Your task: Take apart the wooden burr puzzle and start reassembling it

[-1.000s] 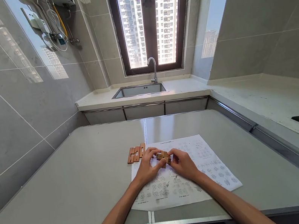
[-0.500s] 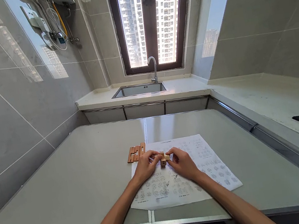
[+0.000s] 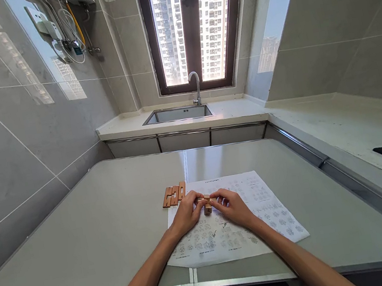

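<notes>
The sheet [image 3: 282, 232] spreads under my wrists. Over it I pinch the block [image 3: 208, 210] in both sets of fingertips: my left hand [image 3: 186, 213] grips from nine o'clock, my right hand [image 3: 234, 208] from three, neither nearer. Its visible arm points to six, at me; my fingers hide its sides, so I can't tell its full long axis. The slabs [image 3: 174, 195] lie at ten o'clock; the sink [image 3: 177, 114], farther, at twelve.

Wooden block [image 3: 208, 209] over the paper [image 3: 259, 202] turned from its earlier slant, one end now facing the paper's near edge, right hand [image 3: 232, 208] drawn inward, fingers across the block's pale end, nearer the left hand [image 3: 186, 213]
</notes>
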`<state>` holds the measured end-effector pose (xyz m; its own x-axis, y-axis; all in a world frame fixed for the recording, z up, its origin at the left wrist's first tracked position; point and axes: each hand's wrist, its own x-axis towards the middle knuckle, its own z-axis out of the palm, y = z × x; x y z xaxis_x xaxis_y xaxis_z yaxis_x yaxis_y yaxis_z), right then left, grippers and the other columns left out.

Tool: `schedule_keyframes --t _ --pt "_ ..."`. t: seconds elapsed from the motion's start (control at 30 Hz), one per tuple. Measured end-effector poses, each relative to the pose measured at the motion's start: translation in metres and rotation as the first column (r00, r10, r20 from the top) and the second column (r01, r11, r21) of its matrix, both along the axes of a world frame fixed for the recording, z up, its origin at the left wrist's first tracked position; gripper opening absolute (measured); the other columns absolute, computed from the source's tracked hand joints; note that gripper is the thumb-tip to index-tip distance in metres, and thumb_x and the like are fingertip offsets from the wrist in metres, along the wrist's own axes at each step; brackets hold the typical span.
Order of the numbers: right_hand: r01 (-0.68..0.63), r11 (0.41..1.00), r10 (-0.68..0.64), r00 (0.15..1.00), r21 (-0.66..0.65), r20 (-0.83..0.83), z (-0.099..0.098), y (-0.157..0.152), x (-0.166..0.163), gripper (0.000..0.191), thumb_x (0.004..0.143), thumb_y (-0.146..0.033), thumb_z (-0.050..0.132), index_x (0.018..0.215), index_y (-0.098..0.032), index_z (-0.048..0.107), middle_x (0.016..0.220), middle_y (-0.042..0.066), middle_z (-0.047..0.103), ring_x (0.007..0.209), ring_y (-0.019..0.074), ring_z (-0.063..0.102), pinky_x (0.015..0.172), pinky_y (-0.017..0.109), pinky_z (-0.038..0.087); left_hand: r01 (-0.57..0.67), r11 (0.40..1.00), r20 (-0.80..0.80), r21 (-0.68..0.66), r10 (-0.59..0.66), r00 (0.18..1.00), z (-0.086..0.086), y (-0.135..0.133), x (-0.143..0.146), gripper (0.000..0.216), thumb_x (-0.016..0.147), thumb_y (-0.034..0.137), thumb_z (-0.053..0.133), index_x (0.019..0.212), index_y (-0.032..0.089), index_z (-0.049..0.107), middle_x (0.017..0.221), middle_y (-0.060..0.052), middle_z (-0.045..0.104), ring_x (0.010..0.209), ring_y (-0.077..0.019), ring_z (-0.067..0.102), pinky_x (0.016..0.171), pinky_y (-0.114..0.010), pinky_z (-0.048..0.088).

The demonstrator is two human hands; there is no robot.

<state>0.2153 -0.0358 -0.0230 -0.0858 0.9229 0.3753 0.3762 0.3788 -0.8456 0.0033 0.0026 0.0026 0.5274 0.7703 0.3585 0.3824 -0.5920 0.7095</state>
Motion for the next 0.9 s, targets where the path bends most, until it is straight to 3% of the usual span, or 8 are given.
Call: schedule_keyframes --t 0.6,0.77,0.9 --pt "0.03 0.999 -0.031 0.999 0.034 0.033 -0.0004 -0.0016 -0.001 0.022 0.095 -0.045 0.066 0.096 -0.024 0.072 0.083 0.003 0.068 0.064 0.0169 0.055 0.063 0.033 0.048 0.009 1.0 0.017 -0.013 -0.009 1.0 0.0024 -0.0007 0.0001 0.028 0.101 0.045 0.059 0.101 0.019 0.069 0.097 -0.006 0.07 0.087 -0.0206 0.064 0.08 -0.034 0.048" --pt "-0.004 0.999 0.002 0.998 -0.035 -0.07 0.0025 -0.0007 -0.0012 0.03 0.094 -0.047 0.067 0.114 -0.025 0.069 0.102 0.006 0.07 0.076 0.0181 0.061 0.065 0.033 0.052 -0.042 0.997 0.103 -0.059 0.048 0.993 -0.0016 0.0041 0.001 0.026 0.1 0.044 0.061 0.101 0.019 0.07 0.098 -0.006 0.073 0.09 -0.0205 0.066 0.082 -0.033 0.051" --pt "-0.054 0.998 0.052 0.995 -0.021 -0.083 -0.0001 -0.0009 -0.0024 0.059 0.084 -0.045 0.078 0.137 -0.027 0.058 0.126 0.009 0.063 0.092 0.0203 0.063 0.066 0.031 0.055 -0.019 0.991 0.159 -0.129 0.04 0.987 -0.0033 0.0057 0.0013 0.027 0.098 0.045 0.064 0.105 0.02 0.071 0.103 -0.006 0.074 0.091 -0.0207 0.068 0.085 -0.034 0.054"
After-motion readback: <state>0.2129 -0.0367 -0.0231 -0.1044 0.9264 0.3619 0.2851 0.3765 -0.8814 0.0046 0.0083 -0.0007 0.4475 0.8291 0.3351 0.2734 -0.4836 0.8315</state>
